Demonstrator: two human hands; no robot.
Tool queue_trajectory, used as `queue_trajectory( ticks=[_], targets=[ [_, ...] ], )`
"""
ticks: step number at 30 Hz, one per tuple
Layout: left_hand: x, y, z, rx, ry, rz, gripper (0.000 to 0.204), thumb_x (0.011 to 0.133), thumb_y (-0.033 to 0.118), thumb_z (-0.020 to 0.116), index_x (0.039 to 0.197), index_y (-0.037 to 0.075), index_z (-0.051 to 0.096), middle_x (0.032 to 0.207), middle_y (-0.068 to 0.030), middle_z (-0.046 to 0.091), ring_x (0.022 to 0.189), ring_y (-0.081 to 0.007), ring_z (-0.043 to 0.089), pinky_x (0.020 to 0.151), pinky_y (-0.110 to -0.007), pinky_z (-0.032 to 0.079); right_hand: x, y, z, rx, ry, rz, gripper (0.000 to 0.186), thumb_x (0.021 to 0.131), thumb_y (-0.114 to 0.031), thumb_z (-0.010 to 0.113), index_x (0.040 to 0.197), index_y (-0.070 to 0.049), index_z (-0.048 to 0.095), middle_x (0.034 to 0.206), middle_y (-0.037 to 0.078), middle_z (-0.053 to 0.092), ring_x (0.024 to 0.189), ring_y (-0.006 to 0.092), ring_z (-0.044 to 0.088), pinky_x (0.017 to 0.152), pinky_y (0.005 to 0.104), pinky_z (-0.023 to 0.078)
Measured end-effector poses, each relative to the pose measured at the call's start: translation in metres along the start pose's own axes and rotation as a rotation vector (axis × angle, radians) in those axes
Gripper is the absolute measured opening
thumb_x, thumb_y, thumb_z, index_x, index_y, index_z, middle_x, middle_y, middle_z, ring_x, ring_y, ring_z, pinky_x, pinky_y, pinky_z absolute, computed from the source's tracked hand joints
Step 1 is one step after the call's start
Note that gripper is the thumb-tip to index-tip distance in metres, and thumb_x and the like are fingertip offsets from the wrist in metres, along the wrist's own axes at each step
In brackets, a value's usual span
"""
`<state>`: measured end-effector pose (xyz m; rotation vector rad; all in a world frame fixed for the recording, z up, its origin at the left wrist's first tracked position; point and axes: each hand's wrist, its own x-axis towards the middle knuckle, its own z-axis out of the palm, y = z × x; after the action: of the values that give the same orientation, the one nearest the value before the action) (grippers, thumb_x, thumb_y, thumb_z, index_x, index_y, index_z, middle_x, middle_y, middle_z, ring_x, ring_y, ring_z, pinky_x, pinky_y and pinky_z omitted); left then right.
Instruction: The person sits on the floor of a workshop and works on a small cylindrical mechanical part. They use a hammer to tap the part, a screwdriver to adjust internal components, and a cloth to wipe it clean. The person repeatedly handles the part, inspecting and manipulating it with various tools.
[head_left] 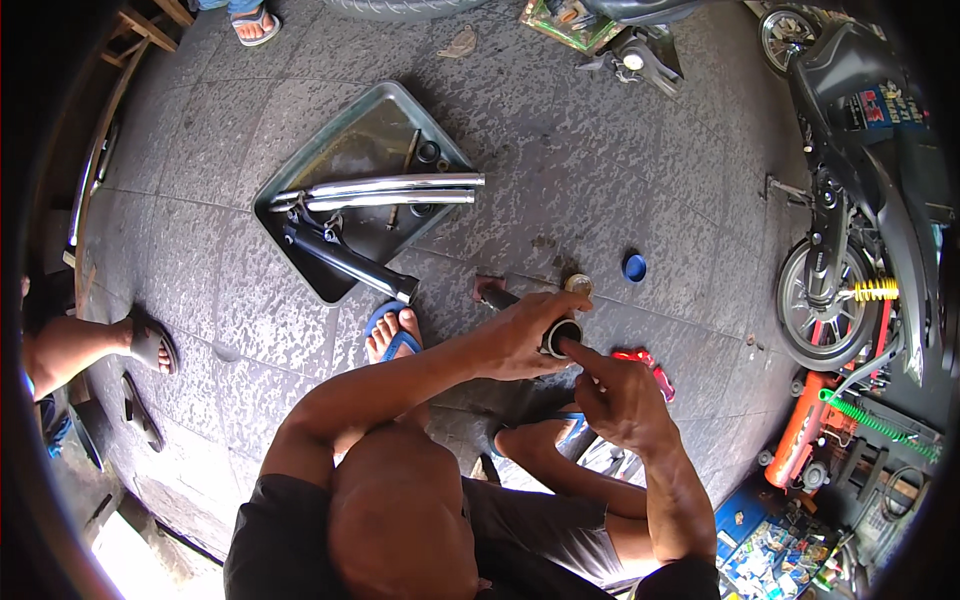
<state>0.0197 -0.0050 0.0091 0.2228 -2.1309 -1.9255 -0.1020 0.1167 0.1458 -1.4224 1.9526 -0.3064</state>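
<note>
My left hand point(530, 335) is wrapped round a dark fork tube point(497, 298), whose open mouth points toward my right hand. The tube's other end reaches toward the floor, up and to the left. My right hand point(625, 400) has its index finger at the tube's mouth, the tip out of sight inside the rim. Its other fingers are curled, and whether they hold anything is hidden. Just beyond my left hand stands a small round tub point(578, 285) with pale contents. A blue lid point(634, 267) lies to its right.
A metal tray point(345, 110) holds two chrome tubes point(390, 187), a black fork leg point(350, 262), a rod and several rings. A red packet point(648, 370) lies by my right hand. A motorcycle point(835, 220) and an orange cylinder point(800, 428) stand at right. Other people's feet point(258, 25) show at left.
</note>
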Motion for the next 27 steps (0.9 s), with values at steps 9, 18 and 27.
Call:
queue_trajectory(
  ticks=[9,18,27],
  targets=[
    [0.001,-0.002,0.004,0.046,0.066,0.090,0.065,0.074,0.011,0.080,0.130,0.009,0.048,0.103,-0.0106,0.057,0.094,-0.0261,0.060,0.084,-0.039,0.049,0.015,-0.001,-0.021,-0.417,-0.037,-0.252,0.038,0.079,-0.006,0.063,0.117,-0.010,0.060,0.068,0.011,0.064,0.055,0.0277,0.064,0.047,0.0400,0.049],
    [0.000,-0.002,0.009,0.077,0.113,0.125,0.062,0.073,0.009,0.080,0.125,0.010,0.047,0.108,-0.0132,0.058,0.103,-0.0354,0.057,0.091,-0.044,0.045,0.001,-0.008,-0.005,-0.099,-0.160,0.023,0.046,0.085,-0.009,0.057,0.129,0.001,0.049,0.070,0.014,0.066,0.058,0.0252,0.067,0.050,0.0377,0.051],
    [-0.008,-0.008,0.033,0.077,0.271,0.011,0.064,0.066,0.006,0.079,0.120,0.006,0.046,0.111,-0.0157,0.053,0.108,-0.0382,0.052,0.094,-0.045,0.042,-0.009,-0.036,0.032,1.564,0.060,0.598,0.051,0.095,-0.005,0.041,0.146,0.000,0.034,0.098,0.023,0.068,0.072,0.0317,0.070,0.065,0.0366,0.060]
  ],
)
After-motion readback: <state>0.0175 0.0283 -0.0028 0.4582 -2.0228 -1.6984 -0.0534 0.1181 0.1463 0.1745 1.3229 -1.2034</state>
